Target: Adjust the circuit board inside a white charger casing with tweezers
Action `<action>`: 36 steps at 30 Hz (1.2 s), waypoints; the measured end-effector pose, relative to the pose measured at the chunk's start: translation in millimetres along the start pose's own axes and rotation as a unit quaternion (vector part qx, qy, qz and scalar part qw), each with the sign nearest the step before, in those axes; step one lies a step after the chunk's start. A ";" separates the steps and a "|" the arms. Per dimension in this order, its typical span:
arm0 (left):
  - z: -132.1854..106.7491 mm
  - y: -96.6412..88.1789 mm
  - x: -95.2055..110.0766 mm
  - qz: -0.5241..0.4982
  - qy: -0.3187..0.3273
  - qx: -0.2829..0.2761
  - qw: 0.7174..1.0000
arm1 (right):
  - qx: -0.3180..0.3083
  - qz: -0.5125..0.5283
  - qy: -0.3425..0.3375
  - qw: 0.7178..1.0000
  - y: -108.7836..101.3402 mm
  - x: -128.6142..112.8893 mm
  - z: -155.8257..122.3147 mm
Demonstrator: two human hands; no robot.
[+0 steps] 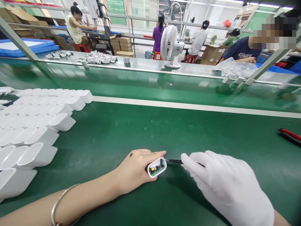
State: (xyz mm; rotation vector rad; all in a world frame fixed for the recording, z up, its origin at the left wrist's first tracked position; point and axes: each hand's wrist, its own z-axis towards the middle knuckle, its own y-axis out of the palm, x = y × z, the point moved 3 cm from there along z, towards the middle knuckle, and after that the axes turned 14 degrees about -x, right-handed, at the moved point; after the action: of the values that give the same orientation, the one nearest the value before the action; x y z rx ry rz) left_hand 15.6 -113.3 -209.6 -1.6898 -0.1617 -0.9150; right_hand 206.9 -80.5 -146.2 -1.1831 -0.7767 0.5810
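My bare left hand point(138, 168) is closed around a white plastic housing point(165, 165), its open end turned toward me. A green circuit board point(155, 171) with a yellow part and other small components shows inside. In a white glove, my right hand point(218, 182) pinches thin black tweezers point(174, 161). The tip reaches the housing's right rim; whether it touches the rim or something inside, I cannot tell. Most of the tweezers lies hidden by the gloved fingers.
Rows of white housings point(39, 155) stand on the green work surface point(188, 131) at the left. Red-and-black handles point(290, 136) lie at the right edge. Beyond the white strip point(150, 102), a ledge bears a fan point(169, 44) and white parts point(97, 58). Several people work behind.
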 end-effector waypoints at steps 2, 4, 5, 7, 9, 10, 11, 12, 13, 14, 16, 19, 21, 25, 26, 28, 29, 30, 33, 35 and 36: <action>0.8 -0.3 -1.2 -0.007 -0.005 -0.009 1.000 | 0.003 0.000 -0.005 1.000 0.0 1.2 -0.8; 1.6 -0.3 -1.8 -0.008 -0.004 -0.014 1.000 | 0.006 0.005 -0.013 1.000 1.6 -1.9 0.3; 1.9 -0.4 -1.9 -0.007 -0.002 -0.013 1.000 | 0.006 0.007 -0.015 1.000 2.7 -4.6 1.4; 2.3 -0.3 -2.0 -0.003 0.005 -0.009 1.000 | 0.002 0.009 -0.015 1.000 5.4 -10.0 3.8; 2.5 -0.2 -2.3 -0.001 0.010 -0.007 1.000 | -0.004 0.010 -0.011 1.000 7.6 -13.0 5.7; 2.6 -0.1 -2.7 -0.003 0.009 -0.008 1.000 | -0.005 0.009 -0.010 1.000 8.3 -13.1 6.1; 2.6 -0.1 -3.2 -0.007 0.006 -0.010 1.000 | -0.004 0.007 -0.009 1.000 8.6 -12.3 6.2; 2.5 -0.1 -3.7 -0.012 0.003 -0.012 1.000 | -0.003 0.003 -0.009 1.000 8.6 -11.0 5.9; 2.4 -0.1 -4.1 -0.017 0.000 -0.014 1.000 | -0.001 -0.001 -0.010 1.000 8.5 -9.4 5.5; 2.3 0.1 -4.3 -0.021 -0.001 -0.016 1.000 | 0.001 -0.004 -0.011 1.000 8.2 -8.0 4.9; 1.9 0.5 -4.2 -0.023 0.004 -0.017 1.000 | 0.009 -0.008 -0.018 1.000 7.6 -6.6 3.5; 1.8 1.4 -4.0 -0.016 0.006 -0.014 1.000 | 0.017 -0.004 -0.022 1.000 7.6 -7.8 2.3; 2.0 1.7 -4.1 -0.012 0.005 -0.013 1.000 | 0.014 -0.003 -0.018 1.000 8.6 -8.5 2.5; 2.3 1.1 -4.7 -0.021 0.011 -0.016 1.000 | -0.008 0.013 -0.018 1.000 12.3 -6.1 5.2; 2.4 0.9 -5.2 -0.023 0.012 -0.018 0.999 | -0.009 0.019 -0.019 1.000 12.7 -5.3 5.9; 2.6 0.6 -6.3 -0.026 0.012 -0.022 0.999 | -0.003 0.021 -0.021 1.000 12.9 -4.4 6.6; 2.7 0.5 -6.9 -0.026 0.010 -0.022 0.999 | -0.003 0.018 -0.019 1.000 12.9 -4.2 6.7; 2.8 0.4 -7.3 -0.027 0.007 -0.022 0.999 | -0.002 0.014 -0.016 1.000 12.6 -4.2 6.5; 2.7 0.4 -6.5 -0.030 0.010 -0.021 0.999 | 0.000 0.004 -0.006 1.000 10.9 -4.1 4.6; 2.0 0.2 -4.7 -0.026 0.016 -0.019 0.999 | 0.006 -0.001 -0.006 1.000 9.4 -4.0 3.0; 1.7 -0.1 -3.8 -0.023 0.016 -0.018 0.999 | 0.008 -0.004 -0.007 1.000 9.0 -4.1 2.4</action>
State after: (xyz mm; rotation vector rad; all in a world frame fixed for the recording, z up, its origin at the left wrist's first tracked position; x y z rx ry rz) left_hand 13.7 -110.5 -212.1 -1.7089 -0.1645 -0.9852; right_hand 202.4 -79.5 -155.4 -1.1618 -0.7873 0.5894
